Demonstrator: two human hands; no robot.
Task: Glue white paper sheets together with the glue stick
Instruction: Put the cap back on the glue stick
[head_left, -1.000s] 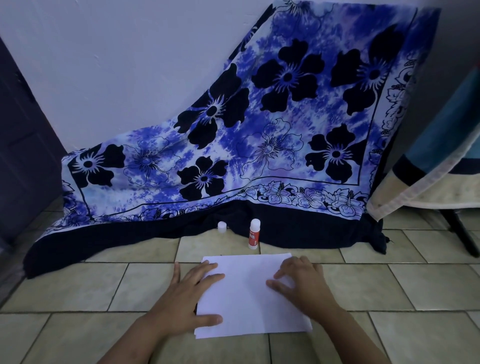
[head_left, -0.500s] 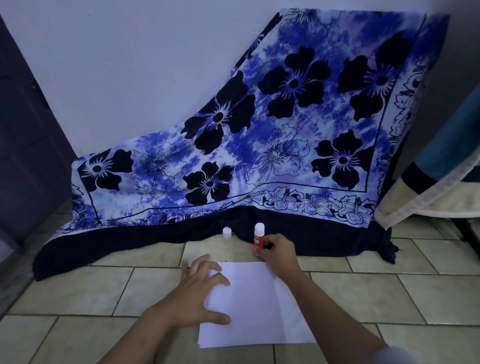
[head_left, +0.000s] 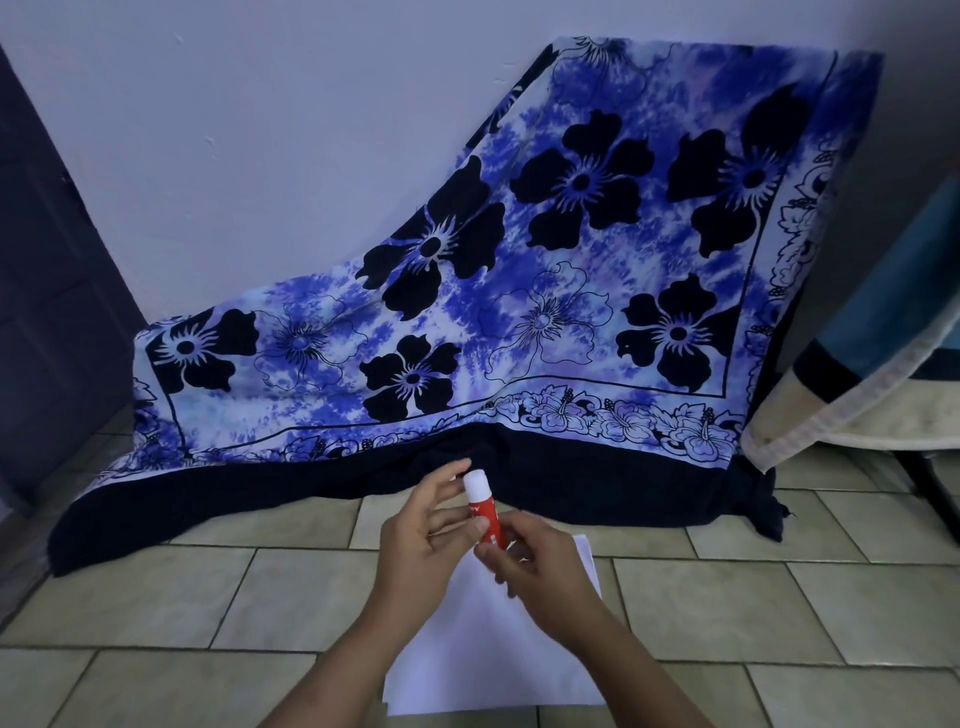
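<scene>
So right now the glue stick (head_left: 483, 512) is up in the air over the far end of the paper (head_left: 493, 654), held between both hands. The right hand (head_left: 540, 566) is wrapped around the red bottom part, and the left hand (head_left: 423, 525) has its fingers loosely around the white top, roughly at 12 o'clock from the paper stack. Looks to me like they're about to twist or adjust the stick, though I can't tell whether that white end is a cap or bare glue.

Things that could go sideways, imo:

- Nobody's holding the paper down. It lies loose on the tile floor (head_left: 156, 597), with the sheets a bit fanned at the 1 o'clock corner, so the first swipe could drag or crumple the top sheet.
- If they wind out too much glue it can snap off or smear in lumps.
- The dark hem of the blue flower cloth (head_left: 571, 312) is just beyond the hands at 12 o'clock, so a sticky tip could easily brush it.
- Misaligned sheets get glued crooked.
</scene>
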